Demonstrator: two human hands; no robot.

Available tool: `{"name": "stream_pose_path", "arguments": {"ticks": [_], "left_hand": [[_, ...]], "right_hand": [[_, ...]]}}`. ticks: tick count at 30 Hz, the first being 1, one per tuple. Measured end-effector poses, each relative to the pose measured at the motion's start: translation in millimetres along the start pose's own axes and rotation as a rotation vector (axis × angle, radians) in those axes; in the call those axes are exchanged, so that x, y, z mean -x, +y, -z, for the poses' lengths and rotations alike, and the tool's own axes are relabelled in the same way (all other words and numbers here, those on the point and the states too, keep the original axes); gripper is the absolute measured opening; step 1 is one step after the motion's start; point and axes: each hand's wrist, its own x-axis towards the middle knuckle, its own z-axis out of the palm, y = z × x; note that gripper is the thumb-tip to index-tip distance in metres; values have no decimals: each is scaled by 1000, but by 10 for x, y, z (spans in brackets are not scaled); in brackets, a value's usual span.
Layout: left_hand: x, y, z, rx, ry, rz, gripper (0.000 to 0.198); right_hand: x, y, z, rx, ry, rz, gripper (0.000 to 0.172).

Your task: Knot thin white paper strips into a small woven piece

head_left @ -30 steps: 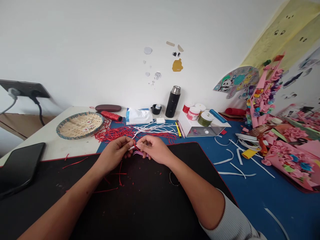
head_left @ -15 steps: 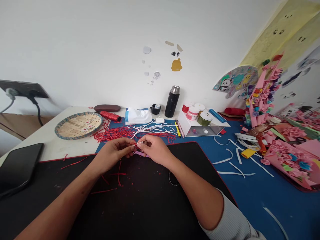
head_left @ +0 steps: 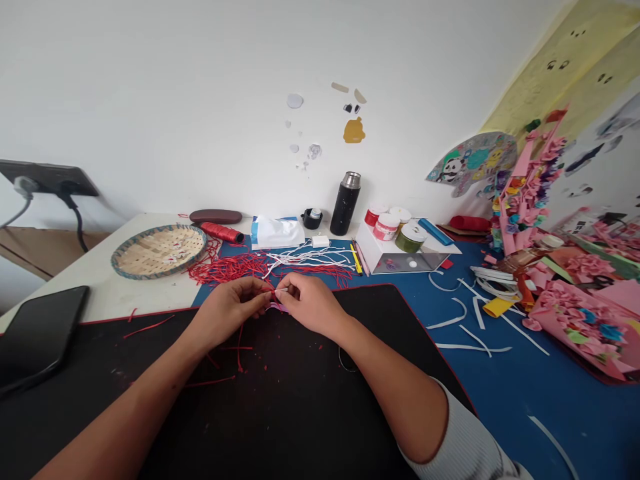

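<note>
Where the black mat (head_left: pixel 300 420) ends in its red edging, a blue covering (head_left: pixel 500 413) takes over, scattered with pale strips (head_left: pixel 473 347) to your right. Beyond the mat you have a tangle of red cords (head_left: pixel 227 268), with white cords (head_left: pixel 315 257) just beside it. A woven tray (head_left: pixel 143 259) sits on the pale tabletop (head_left: pixel 165 293) to your left, and a dark flask (head_left: pixel 345 208) stands near the white wall (head_left: pixel 200 100). Pink paper flowers (head_left: pixel 583 313) crowd the far right.

Your left hand (head_left: pixel 225 312) and right hand (head_left: pixel 314 305) meet near the mat's far edge, both with fingers closed in a pinch on a small red-and-white cord piece (head_left: pixel 274 295) between them. It shows red in the middle, with a short white end by your right thumb; a pinkish-purple strip (head_left: pixel 278 307) shows just below. Your fingers cover the rest, so how the strands cross cannot be told.
</note>
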Motion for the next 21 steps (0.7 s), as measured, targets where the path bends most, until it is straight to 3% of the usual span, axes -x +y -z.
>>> {"name": "stream_pose_path", "arguments": {"ticks": [21], "left_hand": [[-17,-72,-36,70,-22,-7,37]], "right_hand": [[8,17,-2,26,-32,40,7]]}}
